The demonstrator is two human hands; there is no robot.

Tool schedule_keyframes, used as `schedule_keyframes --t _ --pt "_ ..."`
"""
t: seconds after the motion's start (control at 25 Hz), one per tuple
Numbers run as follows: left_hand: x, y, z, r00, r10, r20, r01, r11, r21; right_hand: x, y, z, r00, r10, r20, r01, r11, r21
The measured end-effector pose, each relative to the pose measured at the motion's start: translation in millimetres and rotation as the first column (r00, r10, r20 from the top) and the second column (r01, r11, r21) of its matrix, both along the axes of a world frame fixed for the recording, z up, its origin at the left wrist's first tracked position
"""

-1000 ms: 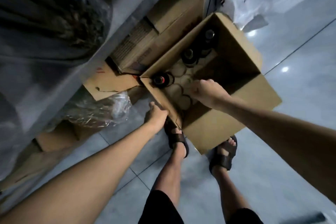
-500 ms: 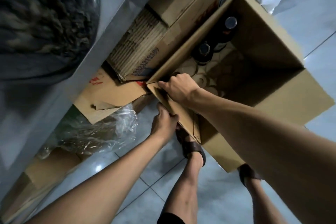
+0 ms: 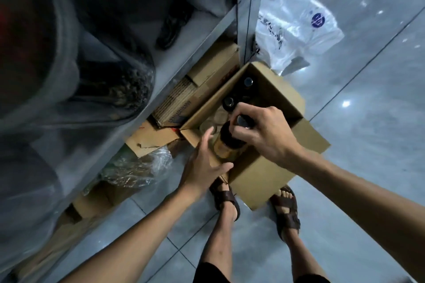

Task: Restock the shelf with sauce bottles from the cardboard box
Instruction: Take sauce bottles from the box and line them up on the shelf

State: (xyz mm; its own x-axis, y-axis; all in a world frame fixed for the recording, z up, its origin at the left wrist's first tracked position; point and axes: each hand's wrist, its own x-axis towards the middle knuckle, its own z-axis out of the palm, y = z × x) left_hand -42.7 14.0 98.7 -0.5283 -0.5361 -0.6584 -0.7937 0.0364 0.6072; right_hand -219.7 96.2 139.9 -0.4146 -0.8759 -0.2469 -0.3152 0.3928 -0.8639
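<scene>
Right hand [image 3: 264,131] curls its fingers around the dark cap and neck of a bottle [image 3: 226,147], holding it over the near left corner of a box [image 3: 264,167]. Left hand [image 3: 204,165] is spread, fingers straight along the bottle's side and thumb under its base, seemingly touching it.

A grey metal shelf [image 3: 184,57] runs diagonally just left of the box, with its post [image 3: 245,18] at the box's far corner. Flattened cardboard [image 3: 184,99] is stacked under the shelf, touching the box's left wall, with crumpled clear wrap [image 3: 138,167] nearer. A white bag [image 3: 299,30] lies on the tiled floor [image 3: 345,190] beyond the box. Two sandalled feet [image 3: 287,211] stand at the box's near side.

The bottle is dark glass, tilted, with a yellowish label around its lower body.

The box is open. Two more bottles [image 3: 228,101] stand upright at its far left side, dark caps showing. A cardboard divider [image 3: 213,119] with round holes lies inside.
</scene>
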Motion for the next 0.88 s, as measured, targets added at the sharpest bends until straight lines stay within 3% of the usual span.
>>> schedule_keyframes --t 0.32,0.44,0.56,0.72,0.88 --pt "-57.2 -15.0 245.1 0.975 -0.124 -0.181 0.078 0.966 -0.245 -62.6 -1.4 319.7 1.000 -0.012 -0.022 0.005 0.955 -0.298" --pt "-70.5 -22.0 367.9 0.956 -0.179 -0.231 0.080 0.920 -0.384 -70.1 -6.0 441.9 0.999 0.030 -0.026 -0.038 0.894 -0.446" --pt "-63.8 -17.3 479.8 0.935 -0.249 -0.254 0.101 0.870 -0.483 -63.4 -5.1 547.1 0.994 -0.034 -0.108 -0.033 0.825 -0.565" --pt "-25.0 -1.5 623.3 0.926 -0.201 -0.319 -0.037 0.793 -0.608 -37.5 6.4 683.8 0.968 -0.013 -0.249 -0.166 0.712 -0.683" --pt "24.1 15.6 718.8 0.875 -0.076 -0.478 -0.301 0.687 -0.661 -14.5 4.6 776.3 0.977 0.042 -0.209 -0.185 0.650 -0.737"
